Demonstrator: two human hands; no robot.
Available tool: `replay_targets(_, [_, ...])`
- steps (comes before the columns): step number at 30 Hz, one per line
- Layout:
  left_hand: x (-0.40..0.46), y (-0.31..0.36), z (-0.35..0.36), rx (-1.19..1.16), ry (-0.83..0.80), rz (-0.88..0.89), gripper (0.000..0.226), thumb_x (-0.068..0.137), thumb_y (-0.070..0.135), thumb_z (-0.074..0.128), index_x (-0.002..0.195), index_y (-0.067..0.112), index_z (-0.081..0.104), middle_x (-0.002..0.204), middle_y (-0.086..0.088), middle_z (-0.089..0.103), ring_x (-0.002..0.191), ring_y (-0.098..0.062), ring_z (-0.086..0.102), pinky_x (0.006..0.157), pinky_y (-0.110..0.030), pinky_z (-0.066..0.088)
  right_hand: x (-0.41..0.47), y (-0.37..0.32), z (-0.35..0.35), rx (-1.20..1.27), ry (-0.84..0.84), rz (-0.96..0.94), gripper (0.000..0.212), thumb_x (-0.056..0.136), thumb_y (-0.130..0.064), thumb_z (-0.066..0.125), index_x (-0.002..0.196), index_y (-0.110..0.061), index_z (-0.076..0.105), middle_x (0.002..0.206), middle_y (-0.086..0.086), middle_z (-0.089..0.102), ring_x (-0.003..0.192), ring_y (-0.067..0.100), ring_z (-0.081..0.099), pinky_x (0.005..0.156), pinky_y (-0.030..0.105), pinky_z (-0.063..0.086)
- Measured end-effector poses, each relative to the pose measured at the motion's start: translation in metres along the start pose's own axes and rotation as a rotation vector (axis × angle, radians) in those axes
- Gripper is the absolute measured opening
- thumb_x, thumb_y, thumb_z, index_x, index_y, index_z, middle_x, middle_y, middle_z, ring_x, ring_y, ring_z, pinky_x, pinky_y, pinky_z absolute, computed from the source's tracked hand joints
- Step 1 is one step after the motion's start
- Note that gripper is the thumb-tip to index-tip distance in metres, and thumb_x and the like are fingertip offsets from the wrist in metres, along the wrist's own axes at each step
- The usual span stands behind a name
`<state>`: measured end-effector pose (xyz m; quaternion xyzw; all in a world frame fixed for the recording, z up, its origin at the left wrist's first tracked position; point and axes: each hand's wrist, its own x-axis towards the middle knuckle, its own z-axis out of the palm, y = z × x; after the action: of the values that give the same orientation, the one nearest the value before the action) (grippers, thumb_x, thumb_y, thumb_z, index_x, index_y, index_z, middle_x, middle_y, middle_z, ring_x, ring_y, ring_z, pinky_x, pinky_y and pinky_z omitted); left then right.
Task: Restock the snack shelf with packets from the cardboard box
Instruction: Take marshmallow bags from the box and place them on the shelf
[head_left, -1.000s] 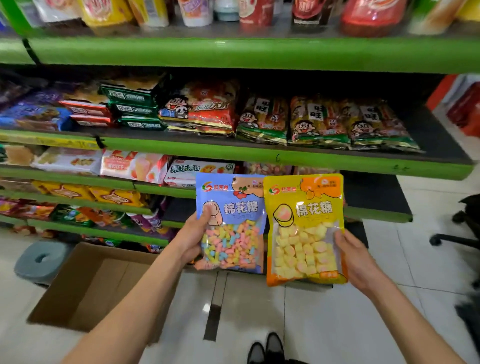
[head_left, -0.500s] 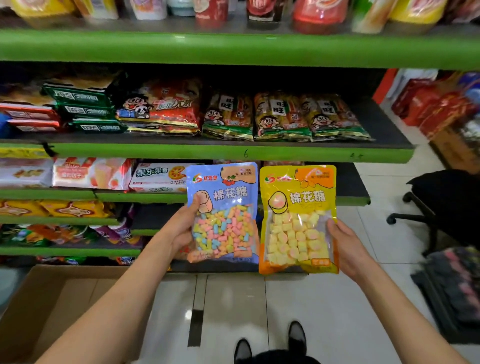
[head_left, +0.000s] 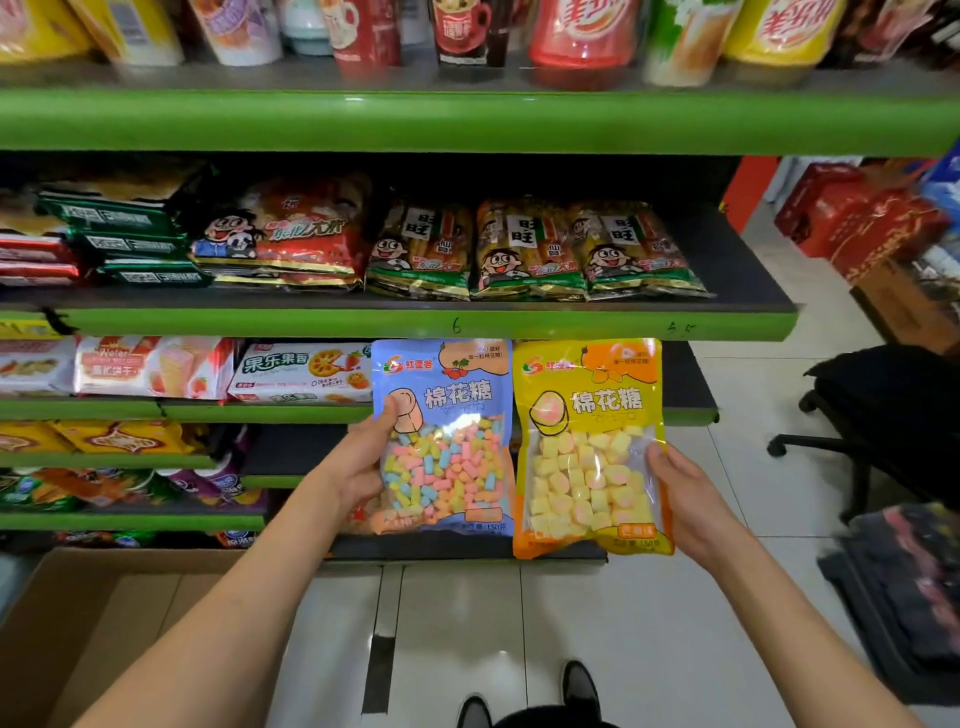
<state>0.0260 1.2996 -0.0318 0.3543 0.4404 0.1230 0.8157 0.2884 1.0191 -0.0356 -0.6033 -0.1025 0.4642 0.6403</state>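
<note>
Presently, left hand (head_left: 358, 462) grips the blue packet (head_left: 444, 436) and right hand (head_left: 685, 499) the yellow packet (head_left: 589, 447), both upright at frame centre, just before the bare shelf (head_left: 685, 374) stretch behind them, right hand nearer.

Both forearms bare, no sleeves visible. Left hand (head_left: 363, 462) and right hand (head_left: 685, 499) ungloved. Black shoes (head_left: 524, 699) below them.

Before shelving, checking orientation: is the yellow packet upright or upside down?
Upright: the yellow packet shows its printed header on top, window below, gripped by the right hand.
</note>
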Motion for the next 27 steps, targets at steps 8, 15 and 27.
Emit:
replay_targets(8, [0.000,-0.002,0.015,0.004,0.017,-0.036,0.045,0.100,0.050,0.046,0.129,0.019,0.059,0.118,-0.016,0.072,0.105,-0.037,0.071,0.073,-0.052,0.061,0.014,-0.005,-0.023,-0.045,0.079,0.029,0.031,0.107,-0.029,0.040,0.122,-0.016,0.065,0.114,0.013,0.074,0.103,0.034,0.072,0.074,0.047,0.061])
replay_targets(15, [-0.009,-0.006,0.022,-0.043,0.054,-0.030,0.047,0.100,0.049,0.047,0.131,0.016,0.058,0.120,-0.016,0.072,0.107,-0.038,0.070,0.081,-0.053,0.059,0.083,-0.062,-0.055,-0.179,0.315,-0.069,0.026,0.107,-0.024,0.045,0.118,-0.007,0.061,0.098,0.011,0.072,0.081,0.028,0.071,0.068,0.038,0.056])
replay_targets(27, [-0.013,-0.023,0.011,-0.143,0.130,-0.021,0.055,0.095,0.060,0.045,0.129,0.020,0.063,0.124,-0.015,0.070,0.109,-0.039,0.069,0.079,-0.056,0.059,0.152,-0.081,-0.049,-1.543,0.176,-0.175,0.076,0.089,-0.078,0.032,0.145,-0.030,0.047,0.158,0.007,0.038,0.144,0.034,0.033,0.116,0.047,0.025])
